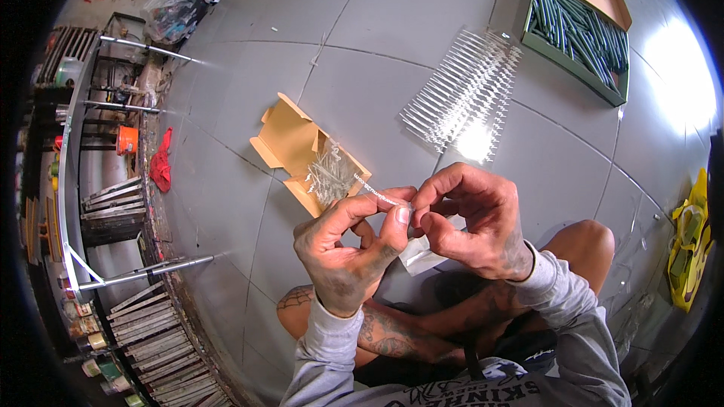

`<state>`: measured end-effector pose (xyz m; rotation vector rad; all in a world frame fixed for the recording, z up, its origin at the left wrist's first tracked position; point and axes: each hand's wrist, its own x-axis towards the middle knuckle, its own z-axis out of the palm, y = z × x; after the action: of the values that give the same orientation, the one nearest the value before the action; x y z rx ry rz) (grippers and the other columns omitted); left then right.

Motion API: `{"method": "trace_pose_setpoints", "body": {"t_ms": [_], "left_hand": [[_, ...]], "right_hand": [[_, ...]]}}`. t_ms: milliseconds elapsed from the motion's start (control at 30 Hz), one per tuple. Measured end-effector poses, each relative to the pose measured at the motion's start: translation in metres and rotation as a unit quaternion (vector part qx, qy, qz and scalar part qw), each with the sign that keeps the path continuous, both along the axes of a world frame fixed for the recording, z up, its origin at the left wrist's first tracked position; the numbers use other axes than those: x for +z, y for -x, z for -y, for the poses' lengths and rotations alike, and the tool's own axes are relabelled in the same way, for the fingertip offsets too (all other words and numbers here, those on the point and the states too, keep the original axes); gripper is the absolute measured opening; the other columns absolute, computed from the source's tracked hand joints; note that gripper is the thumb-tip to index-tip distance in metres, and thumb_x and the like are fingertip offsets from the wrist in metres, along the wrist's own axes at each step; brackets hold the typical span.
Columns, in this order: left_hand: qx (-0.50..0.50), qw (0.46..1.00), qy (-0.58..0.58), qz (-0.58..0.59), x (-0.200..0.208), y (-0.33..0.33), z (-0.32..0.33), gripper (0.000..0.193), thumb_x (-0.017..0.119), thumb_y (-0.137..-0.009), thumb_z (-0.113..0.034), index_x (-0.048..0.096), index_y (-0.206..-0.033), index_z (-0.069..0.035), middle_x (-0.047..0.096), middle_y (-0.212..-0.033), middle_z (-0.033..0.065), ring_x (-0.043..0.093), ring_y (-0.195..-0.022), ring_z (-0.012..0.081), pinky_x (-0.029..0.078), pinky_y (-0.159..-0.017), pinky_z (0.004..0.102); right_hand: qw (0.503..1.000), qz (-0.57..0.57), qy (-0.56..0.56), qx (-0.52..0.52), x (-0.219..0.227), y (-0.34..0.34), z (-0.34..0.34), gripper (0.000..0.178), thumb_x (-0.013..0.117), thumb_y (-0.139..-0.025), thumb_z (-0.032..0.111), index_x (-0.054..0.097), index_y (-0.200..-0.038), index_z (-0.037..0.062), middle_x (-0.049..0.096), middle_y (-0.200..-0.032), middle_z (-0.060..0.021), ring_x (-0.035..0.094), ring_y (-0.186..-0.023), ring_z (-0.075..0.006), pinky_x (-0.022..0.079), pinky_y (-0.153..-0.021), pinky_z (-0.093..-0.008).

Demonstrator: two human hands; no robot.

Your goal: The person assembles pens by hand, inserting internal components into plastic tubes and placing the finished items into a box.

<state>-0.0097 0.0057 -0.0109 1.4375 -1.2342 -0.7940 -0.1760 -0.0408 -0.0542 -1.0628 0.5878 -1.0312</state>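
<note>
Between the thumb and forefinger of my left hand (348, 247) is a narrow clear strip with white lettering (377, 194), its far end reaching over the small box. The fingers of my right hand (479, 218) pinch at the strip's near end; exactly what they grip there is hidden. Just beyond my left hand, an open brown cardboard box (285, 139) holds a heap of loose clear strips (332, 175). A piece of white paper (422, 255) shows below my hands. Farther off lie clear sheets printed with rows of white lettering (464, 94).
At the far right an open green box (617, 92) is full of dark green pens (577, 30). A yellow bag (688, 241) lies by the right edge. Metal shelving (72, 181) lines the left, with an orange pot (127, 140) and a red cloth (161, 162) beside it.
</note>
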Motion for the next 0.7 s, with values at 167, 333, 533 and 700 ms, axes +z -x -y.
{"method": "trace_pose_setpoints", "body": {"t_ms": [167, 333, 533, 700], "left_hand": [[-0.001, 1.0, 0.015, 0.015, -0.003, 0.001, 0.001, 0.014, 0.081, -0.081, -0.004, 0.072, -0.089, 0.004, 0.078, -0.091, 0.0123, 0.058, -0.06, 0.0024, 0.039, -0.046, 0.0168], [-0.005, 0.996, 0.028, 0.083, -0.001, 0.001, 0.001, 0.013, 0.081, -0.079, -0.003, 0.072, -0.086, 0.001, 0.078, -0.089, 0.009, 0.052, -0.055, 0.0018, 0.039, -0.046, 0.0169], [-0.008, 0.991, 0.025, 0.129, 0.002, 0.0, -0.001, 0.014, 0.083, -0.076, -0.006, 0.073, -0.084, -0.003, 0.079, -0.088, 0.0057, 0.047, -0.05, 0.0019, 0.035, -0.047, 0.0191], [-0.059, 0.971, 0.078, 0.22, 0.002, -0.002, 0.001, 0.017, 0.087, -0.074, -0.012, 0.076, -0.087, -0.009, 0.079, -0.088, 0.0016, 0.045, -0.047, 0.0034, 0.036, -0.054, 0.0226]], "right_hand": [[1.0, -0.007, 0.001, 0.002, 0.0, 0.002, 0.0, 0.013, 0.069, -0.085, 0.0, 0.065, -0.097, -0.0034, 0.073, -0.09, -0.0079, 0.067, -0.08, -0.0097, 0.058, -0.073, -0.0278], [1.0, -0.005, -0.001, -0.001, 0.0, 0.001, 0.0, 0.012, 0.07, -0.085, 0.001, 0.064, -0.094, -0.0035, 0.073, -0.088, -0.0078, 0.068, -0.078, -0.0106, 0.058, -0.071, -0.0282], [0.998, -0.034, 0.044, -0.021, -0.006, 0.0, 0.001, 0.01, 0.073, -0.085, 0.002, 0.065, -0.091, -0.0015, 0.073, -0.083, -0.0062, 0.07, -0.079, -0.0113, 0.058, -0.07, -0.0285], [0.991, -0.073, 0.096, -0.056, -0.009, 0.002, 0.001, 0.01, 0.072, -0.085, 0.003, 0.064, -0.088, -0.0008, 0.075, -0.084, -0.0095, 0.072, -0.079, -0.0133, 0.06, -0.069, -0.0293]]}}
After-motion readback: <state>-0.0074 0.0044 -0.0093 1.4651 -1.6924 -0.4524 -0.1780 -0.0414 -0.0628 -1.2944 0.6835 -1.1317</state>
